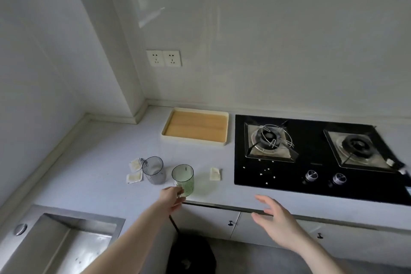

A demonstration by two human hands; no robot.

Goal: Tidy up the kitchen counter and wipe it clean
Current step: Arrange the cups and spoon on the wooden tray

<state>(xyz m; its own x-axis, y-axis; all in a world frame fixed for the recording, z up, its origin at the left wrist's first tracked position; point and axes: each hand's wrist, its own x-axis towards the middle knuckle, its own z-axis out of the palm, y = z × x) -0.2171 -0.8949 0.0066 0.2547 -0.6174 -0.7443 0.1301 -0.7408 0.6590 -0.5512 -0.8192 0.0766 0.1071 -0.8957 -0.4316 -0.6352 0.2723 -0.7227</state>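
In the lower middle of the frame the left hand (172,196) has its grip around the lower part of the green glass (183,180), which stands upright near the front edge of the table (89,169). The right hand (274,220) is at the lower right of center, in front of the table edge, with the fingers spread and relaxed; its grip is open and it holds nothing. Just to the left of the green glass stands a grey glass (153,169), upright, close but apart from it. 2 small paper packets (134,171) lie just left of the grey glass, and 1 more packet (214,173) lies to the right of the green glass. Behind them, near the wall, there is a shallow tray (195,127) with a wooden bottom. A black gas stove (315,155) with 2 burners fills the right side, with small white crumbs (265,170) on its glass. A steel sink (73,242) is at the lower left.
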